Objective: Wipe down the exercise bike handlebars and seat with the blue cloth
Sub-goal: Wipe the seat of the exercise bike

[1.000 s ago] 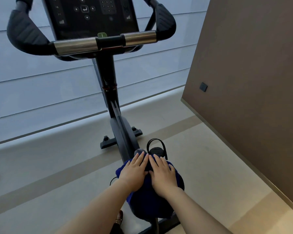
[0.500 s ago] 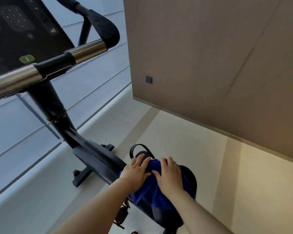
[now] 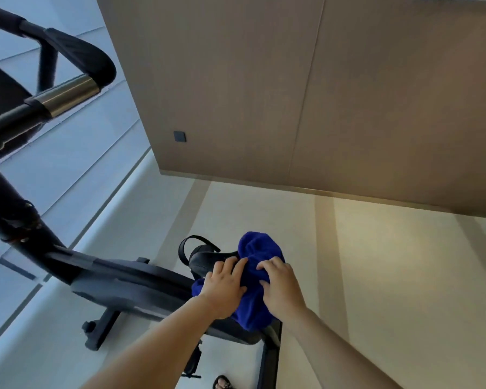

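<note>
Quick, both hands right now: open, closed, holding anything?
Left hand: open, fingers pressing the cloth against the seat.
Right hand: fingers curled, gripping the cloth.

You have one view only, from the camera on your head. It looks forward and steeply down along both forearms, rolled so that the floor [image 3: 390, 262] slopes. It sits close to your work: the left hand [image 3: 222, 287] and right hand [image 3: 281, 287] lie low in the middle on the cloth [image 3: 260, 248]. The handlebar [image 3: 79, 60] runs off the upper left edge, and the wall [image 3: 348, 94] fills the top right. The wide lens bends straight lines.
</note>
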### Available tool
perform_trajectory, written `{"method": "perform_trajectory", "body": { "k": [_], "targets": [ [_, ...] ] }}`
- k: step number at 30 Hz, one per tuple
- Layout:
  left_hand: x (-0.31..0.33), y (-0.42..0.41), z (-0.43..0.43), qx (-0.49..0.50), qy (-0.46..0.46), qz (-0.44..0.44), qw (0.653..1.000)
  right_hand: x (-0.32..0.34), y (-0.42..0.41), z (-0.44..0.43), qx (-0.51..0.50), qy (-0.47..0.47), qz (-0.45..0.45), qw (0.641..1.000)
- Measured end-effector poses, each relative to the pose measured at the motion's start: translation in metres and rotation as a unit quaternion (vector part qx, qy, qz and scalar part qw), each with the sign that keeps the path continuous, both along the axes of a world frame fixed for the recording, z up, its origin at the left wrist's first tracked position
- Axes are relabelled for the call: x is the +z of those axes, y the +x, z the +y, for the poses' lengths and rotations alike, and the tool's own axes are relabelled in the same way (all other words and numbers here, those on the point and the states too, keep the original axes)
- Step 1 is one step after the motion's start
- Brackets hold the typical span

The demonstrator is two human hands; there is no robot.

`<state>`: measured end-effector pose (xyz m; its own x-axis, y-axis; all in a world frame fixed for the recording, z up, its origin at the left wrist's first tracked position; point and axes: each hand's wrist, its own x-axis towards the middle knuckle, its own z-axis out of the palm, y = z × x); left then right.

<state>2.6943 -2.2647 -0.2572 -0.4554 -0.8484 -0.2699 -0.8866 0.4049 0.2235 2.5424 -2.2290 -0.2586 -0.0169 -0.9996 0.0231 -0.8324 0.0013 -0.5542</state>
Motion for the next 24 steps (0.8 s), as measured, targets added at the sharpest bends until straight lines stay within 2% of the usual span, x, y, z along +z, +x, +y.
{"method": "perform_trajectory", "body": {
  "k": [8,12,15,19,24],
  "targets": [
    [0.001,0.009,0.030,-0.098,-0.012,0.002,0.995,0.000,-0.009,0.044,-0.072,-0.001,0.000,0.997],
    [0.001,0.014,0.017,-0.133,-0.027,-0.016,0.991,0.003,-0.005,0.047,-0.089,0.014,-0.023,0.996],
    [0.004,0.013,0.002,-0.155,-0.017,0.002,0.988,0.008,0.007,0.043,-0.110,0.021,-0.024,0.993],
    [0.005,0.029,-0.017,-0.191,-0.015,0.022,0.981,0.010,0.043,0.032,-0.212,0.022,0.039,0.976],
    [0.006,0.061,-0.051,-0.188,-0.032,0.018,0.981,-0.009,0.092,0.014,-0.276,0.130,0.143,0.941]
  ]
}}
